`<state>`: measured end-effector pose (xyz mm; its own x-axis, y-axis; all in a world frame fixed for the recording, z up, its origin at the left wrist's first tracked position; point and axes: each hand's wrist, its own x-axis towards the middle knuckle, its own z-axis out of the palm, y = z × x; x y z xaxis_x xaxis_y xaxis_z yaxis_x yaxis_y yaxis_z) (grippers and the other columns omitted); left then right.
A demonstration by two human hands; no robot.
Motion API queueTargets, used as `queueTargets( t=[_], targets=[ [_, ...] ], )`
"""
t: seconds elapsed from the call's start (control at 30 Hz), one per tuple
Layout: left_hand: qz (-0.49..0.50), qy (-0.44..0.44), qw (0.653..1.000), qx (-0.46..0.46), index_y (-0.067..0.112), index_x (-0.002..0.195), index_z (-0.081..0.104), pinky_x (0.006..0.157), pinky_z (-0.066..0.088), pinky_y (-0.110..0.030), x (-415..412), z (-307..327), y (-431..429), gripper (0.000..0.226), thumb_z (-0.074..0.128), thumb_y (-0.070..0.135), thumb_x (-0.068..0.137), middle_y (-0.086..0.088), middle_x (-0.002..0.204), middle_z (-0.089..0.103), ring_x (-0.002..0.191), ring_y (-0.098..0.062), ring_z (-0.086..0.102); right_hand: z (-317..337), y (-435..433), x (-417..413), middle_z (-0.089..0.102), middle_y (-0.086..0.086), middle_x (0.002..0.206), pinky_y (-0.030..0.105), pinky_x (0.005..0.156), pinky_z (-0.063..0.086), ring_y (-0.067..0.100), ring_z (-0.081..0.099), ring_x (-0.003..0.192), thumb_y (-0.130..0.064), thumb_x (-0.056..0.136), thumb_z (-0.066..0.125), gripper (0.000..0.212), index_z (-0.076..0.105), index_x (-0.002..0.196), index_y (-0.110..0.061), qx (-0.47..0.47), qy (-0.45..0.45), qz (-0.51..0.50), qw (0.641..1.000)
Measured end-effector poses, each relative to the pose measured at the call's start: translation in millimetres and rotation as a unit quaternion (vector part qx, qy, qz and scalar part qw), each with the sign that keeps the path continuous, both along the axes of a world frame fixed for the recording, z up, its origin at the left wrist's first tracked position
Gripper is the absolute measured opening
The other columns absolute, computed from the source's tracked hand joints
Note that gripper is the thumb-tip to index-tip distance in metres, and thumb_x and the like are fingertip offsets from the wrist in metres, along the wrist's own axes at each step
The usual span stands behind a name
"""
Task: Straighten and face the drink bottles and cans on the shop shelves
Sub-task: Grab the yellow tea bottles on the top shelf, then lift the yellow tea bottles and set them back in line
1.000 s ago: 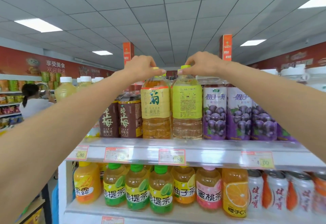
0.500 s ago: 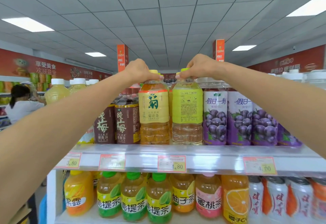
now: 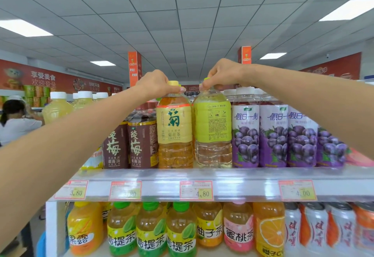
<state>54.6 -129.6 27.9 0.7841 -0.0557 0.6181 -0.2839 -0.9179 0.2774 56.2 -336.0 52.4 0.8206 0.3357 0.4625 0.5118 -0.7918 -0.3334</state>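
Left hand (image 3: 157, 83) pinched on yellow cap of chrysanthemum tea bottle (image 3: 174, 127); label front outward. Right hand (image 3: 221, 74) pinched on green cap of pale bottle (image 3: 213, 127), directly beneath; upright, back label showing. Likely needs a turn about its upright axis. Both at top shelf (image 3: 232, 175) front edge, side by side.

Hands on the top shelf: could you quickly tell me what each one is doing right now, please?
Left hand: closed on the amber tea bottle's cap.
Right hand: closed on the pale green-label bottle's cap.
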Motion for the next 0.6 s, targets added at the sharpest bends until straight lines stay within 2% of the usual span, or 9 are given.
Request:
queueTargets(
  t=[0.07,0.13,0.23,0.3,0.37,0.43,0.53,0.6],
  targets=[
    [-0.004,0.0,1.0,0.001,0.01,0.059,0.047,0.052,0.028,-0.028,-2,-1,-1,0.052,0.062,0.056,0.077,-0.003,0.057,0.042,0.056,-0.016,0.039,2,-3,1,0.045,0.005,0.054,0.018,0.044,0.031,0.013,0.034,0.049,-0.034,0.077,0.072,0.03,0.065,0.079,-0.004,-0.005,0.003,0.006,1.0],
    [-0.01,0.0,1.0,0.006,0.007,0.077,0.058,0.058,0.036,-0.029,-4,0,-2,0.046,0.062,0.053,0.078,-0.007,0.07,0.054,0.066,-0.019,0.048,3,-6,3,0.047,0.006,0.058,0.022,0.053,0.033,0.015,0.039,0.058,-0.034,0.076,0.073,0.037,0.068,0.085,0.001,-0.004,0.005,0.011,1.0],
    [-0.001,0.018,0.999,0.034,0.005,0.09,0.062,0.061,0.039,-0.029,-8,6,-3,0.05,0.061,0.054,0.078,-0.011,0.08,0.058,0.071,-0.022,0.05,3,-5,4,0.049,0.007,0.063,0.025,0.058,0.034,0.017,0.042,0.064,-0.037,0.075,0.073,0.034,0.068,0.076,-0.004,-0.02,0.005,0.008,1.0],
    [0.003,0.042,0.998,0.046,0.004,0.085,0.062,0.054,0.034,-0.027,-10,9,-3,0.051,0.061,0.055,0.078,-0.009,0.071,0.053,0.063,-0.019,0.046,7,-4,1,0.051,0.003,0.06,0.024,0.057,0.034,0.015,0.042,0.059,-0.041,0.077,0.071,0.033,0.066,0.074,-0.009,-0.058,0.024,0.008,0.998],
    [0.003,0.051,0.998,0.037,0.006,0.071,0.054,0.05,0.028,-0.027,-11,8,-3,0.05,0.061,0.055,0.078,-0.005,0.061,0.042,0.056,-0.016,0.038,16,-4,-6,0.059,0.003,0.065,0.024,0.062,0.041,0.014,0.049,0.059,-0.051,0.081,0.062,0.039,0.065,0.085,-0.013,-0.089,0.071,0.009,0.993],
    [-0.009,0.047,0.999,0.006,0.011,0.061,0.041,0.05,0.022,-0.027,-10,4,-1,0.05,0.061,0.053,0.079,-0.003,0.059,0.033,0.053,-0.015,0.031,28,-5,-3,0.066,0.004,0.075,0.025,0.067,0.047,0.014,0.056,0.063,-0.058,0.083,0.053,0.046,0.063,0.095,-0.016,-0.081,0.085,-0.004,0.993],
    [-0.035,0.03,0.998,-0.04,0.012,0.064,0.041,0.052,0.025,-0.027,-7,-4,2,0.048,0.062,0.051,0.079,-0.004,0.06,0.037,0.055,-0.015,0.034,36,-1,20,0.067,0.006,0.082,0.025,0.063,0.047,0.014,0.058,0.065,-0.055,0.083,0.058,0.052,0.067,0.1,-0.007,-0.056,0.013,-0.048,0.997],
    [-0.048,0.021,0.997,-0.064,0.01,0.071,0.046,0.056,0.03,-0.029,-5,-9,2,0.045,0.062,0.05,0.08,-0.006,0.066,0.044,0.062,-0.017,0.041,33,4,35,0.066,0.006,0.086,0.024,0.061,0.047,0.013,0.058,0.066,-0.049,0.083,0.061,0.048,0.065,0.101,-0.005,-0.082,0.032,-0.069,0.994]
  ],
)
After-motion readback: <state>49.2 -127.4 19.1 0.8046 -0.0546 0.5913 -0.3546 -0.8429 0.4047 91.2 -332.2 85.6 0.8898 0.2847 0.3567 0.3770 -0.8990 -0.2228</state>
